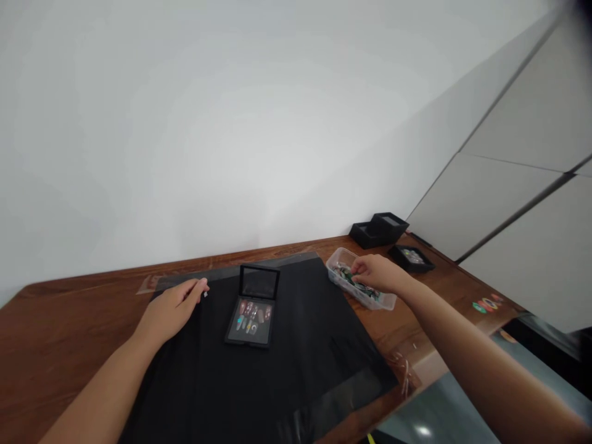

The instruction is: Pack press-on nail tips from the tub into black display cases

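An open black case (252, 311) lies in the middle of a black mat (296, 364), its lid standing up and several coloured press-on nails set in its base. My left hand (173, 306) rests on the mat just left of the case, fingers together, pinching something tiny near the fingertips. My right hand (377, 272) reaches into a clear plastic tub (340, 262) of small coloured pieces at the mat's right edge, its fingers curled down into the contents.
The wooden table (60, 333) meets a white wall. Black boxes (379, 229) and a flat black case (411, 258) sit at the back right corner. Coloured stickers (485, 304) lie near the right edge. The table's front edge drops off at the lower right.
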A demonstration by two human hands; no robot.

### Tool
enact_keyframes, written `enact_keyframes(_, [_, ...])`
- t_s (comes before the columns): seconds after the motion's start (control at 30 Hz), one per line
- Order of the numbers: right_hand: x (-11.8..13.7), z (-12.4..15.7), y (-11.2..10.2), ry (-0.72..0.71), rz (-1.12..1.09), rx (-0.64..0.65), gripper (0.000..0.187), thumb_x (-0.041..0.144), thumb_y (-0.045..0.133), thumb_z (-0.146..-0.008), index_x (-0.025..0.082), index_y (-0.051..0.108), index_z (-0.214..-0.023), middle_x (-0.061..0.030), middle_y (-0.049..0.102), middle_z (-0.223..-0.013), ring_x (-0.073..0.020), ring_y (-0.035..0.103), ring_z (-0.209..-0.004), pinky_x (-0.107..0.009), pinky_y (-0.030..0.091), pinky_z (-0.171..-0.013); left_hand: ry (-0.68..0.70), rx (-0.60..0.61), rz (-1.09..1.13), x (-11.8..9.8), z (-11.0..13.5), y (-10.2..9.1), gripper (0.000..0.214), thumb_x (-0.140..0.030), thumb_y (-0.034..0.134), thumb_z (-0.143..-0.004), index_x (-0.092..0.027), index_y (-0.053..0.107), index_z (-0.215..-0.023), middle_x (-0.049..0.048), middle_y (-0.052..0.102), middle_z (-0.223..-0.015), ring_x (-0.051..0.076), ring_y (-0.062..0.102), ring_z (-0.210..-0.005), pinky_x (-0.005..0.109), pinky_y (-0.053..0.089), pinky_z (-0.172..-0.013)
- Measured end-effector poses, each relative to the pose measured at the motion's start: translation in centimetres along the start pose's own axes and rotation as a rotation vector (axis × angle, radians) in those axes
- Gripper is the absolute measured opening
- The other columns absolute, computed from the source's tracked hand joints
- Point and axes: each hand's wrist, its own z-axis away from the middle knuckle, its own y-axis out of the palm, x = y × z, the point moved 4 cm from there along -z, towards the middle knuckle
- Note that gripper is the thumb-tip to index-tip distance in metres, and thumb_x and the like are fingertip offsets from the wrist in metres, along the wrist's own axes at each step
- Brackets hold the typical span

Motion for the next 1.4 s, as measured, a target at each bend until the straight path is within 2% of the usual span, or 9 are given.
enact_keyframes(0.13, [-0.4,0.1,0.1,0.005,-0.017,0.069,0.007,0.024,0.074,-0.074,0.019,0.074,-0.079,-0.0029,0.078,-0.077,-0.0171,0.070,-0.059,-0.024,0.047,-0.055,0.010,0.015,-0.024,-0.2,0.1,0.0,0.063,-0.070,0.026,-0.098,-0.029,0.072,-0.109,0.0026,0.078,-0.104,0.029,0.071,-0.101,0.035,0.048,-0.083])
enact_keyframes(0.23, [-0.3,0.3,0.0,0.025,-0.039,0.098,0.012,0.030,0.075,-0.075,0.019,0.072,-0.074,-0.0024,0.075,-0.069,-0.0160,0.068,-0.053,-0.023,0.046,-0.053,0.016,0.015,-0.032,-0.3,0.1,0.0,0.061,-0.068,0.026,-0.099,-0.029,0.072,-0.109,0.0029,0.078,-0.110,0.029,0.071,-0.106,0.035,0.048,-0.084])
enact_keyframes(0.47, [-0.2,-0.2,0.0,-0.045,0.026,0.006,0.016,0.031,0.079,-0.071,0.018,0.070,-0.068,-0.0033,0.075,-0.070,-0.0182,0.069,-0.066,-0.023,0.041,-0.055,0.032,0.005,-0.043,-0.4,0.1,0.0,0.056,-0.065,0.030,-0.099,-0.029,0.073,-0.106,0.0016,0.079,-0.112,0.028,0.072,-0.107,0.033,0.049,-0.084])
enact_keyframes(0.8, [-0.5,-0.4,0.4,-0.049,0.038,0.008,0.016,0.027,0.076,-0.070,0.019,0.063,-0.065,-0.0007,0.071,-0.066,-0.0157,0.064,-0.060,-0.024,0.037,-0.054,0.030,0.023,-0.078,-0.9,0.3,0.1,0.054,-0.064,0.030,-0.099,-0.030,0.071,-0.108,0.0027,0.078,-0.115,0.029,0.071,-0.109,0.035,0.049,-0.087])
enact_keyframes(0.97, [-0.3,-0.4,0.6,-0.054,0.112,0.019,0.011,0.023,0.073,-0.071,0.019,0.064,-0.066,-0.0012,0.072,-0.071,-0.0171,0.066,-0.067,-0.024,0.037,-0.057,0.045,0.009,-0.085,-1.1,0.3,0.0,0.053,-0.063,0.032,-0.099,-0.029,0.071,-0.110,0.0033,0.077,-0.119,0.029,0.070,-0.110,0.034,0.049,-0.086])
enact_keyframes(1.07, [-0.1,-0.4,1.1,-0.069,0.110,0.037,0.004,0.020,0.071,-0.071,0.020,0.070,-0.075,-0.0017,0.075,-0.080,-0.0182,0.068,-0.075,-0.024,0.040,-0.063,0.056,-0.002,-0.086,-1.1,0.3,0.0,0.051,-0.063,0.035,-0.098,-0.029,0.071,-0.111,0.0038,0.077,-0.118,0.029,0.070,-0.108,0.034,0.049,-0.086])
enact_keyframes(1.2, [0.0,-0.4,1.4,-0.096,0.113,0.055,0.023,0.029,0.070,-0.078,0.023,0.077,-0.099,-0.0036,0.077,-0.092,-0.0208,0.070,-0.082,-0.026,0.043,-0.067,0.074,0.013,-0.075,-1.3,0.4,0.0,0.049,-0.063,0.036,-0.098,-0.029,0.070,-0.107,0.0029,0.078,-0.111,0.028,0.071,-0.103,0.034,0.048,-0.086])
enact_keyframes(1.4, [0.0,-0.5,1.8,-0.115,0.150,0.087,0.016,0.032,0.068,-0.083,0.024,0.080,-0.091,-0.0053,0.078,-0.091,-0.0232,0.070,-0.084,-0.028,0.043,-0.069,0.077,0.001,-0.057,-1.6,0.5,-0.1,0.044,-0.061,0.039,-0.097,-0.029,0.070,-0.103,0.0018,0.078,-0.106,0.026,0.071,-0.095,0.033,0.047,-0.079])
